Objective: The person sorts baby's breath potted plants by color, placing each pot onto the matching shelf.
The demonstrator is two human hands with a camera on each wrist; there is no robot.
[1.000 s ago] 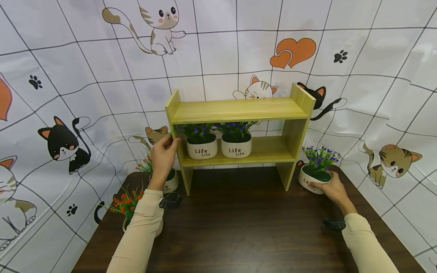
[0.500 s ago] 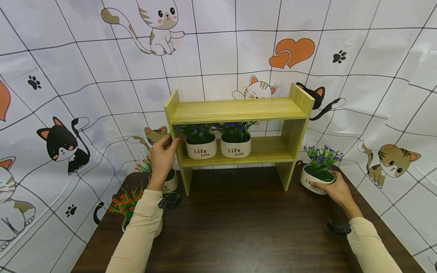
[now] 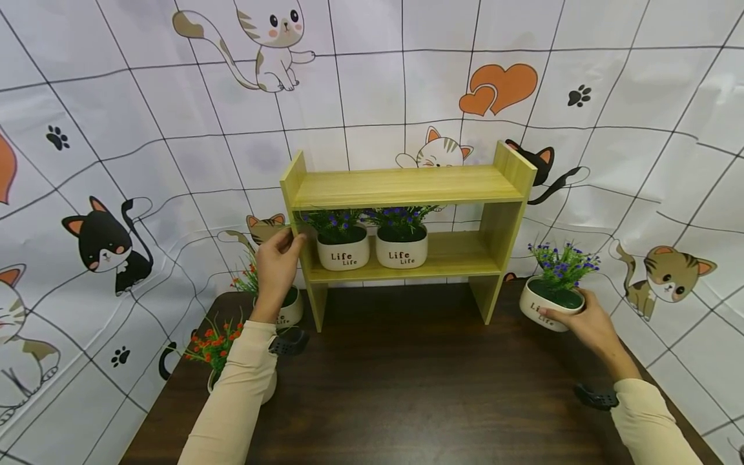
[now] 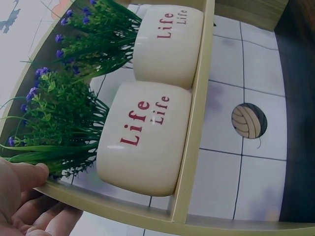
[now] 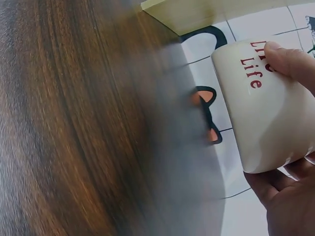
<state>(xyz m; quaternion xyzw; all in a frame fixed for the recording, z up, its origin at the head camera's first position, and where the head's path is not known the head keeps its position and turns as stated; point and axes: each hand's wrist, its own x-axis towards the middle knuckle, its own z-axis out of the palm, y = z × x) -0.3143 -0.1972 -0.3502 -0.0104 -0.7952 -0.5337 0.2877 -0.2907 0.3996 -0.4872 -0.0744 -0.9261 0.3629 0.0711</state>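
My left hand (image 3: 276,261) pinches the left side panel of a yellow-green wooden shelf (image 3: 407,184), thumb inside and fingers outside, as the left wrist view shows. On the middle board stand two white "Life" pots with purple flowers, a left pot (image 3: 343,252) and a right pot (image 3: 402,250); the right part of that board is bare. To the right of the shelf, my right hand (image 3: 593,326) grips another white flowerpot (image 3: 549,309) with purple flowers (image 3: 564,261). In the right wrist view, the thumb lies across its lettered front and the fingers curl round the other side.
A dark brown wooden table (image 3: 418,381) carries the shelf. At its left stand a red-flowered pot (image 3: 289,312) behind the left wrist and another with orange-red flowers (image 3: 215,349), partly hidden by the left sleeve. A wall covering with cat drawings (image 3: 378,90) hangs behind and at the sides.
My right hand has moved the flowerpot to the right, away from the shelf, and it now leans a little. The left hand keeps its place on the side panel.
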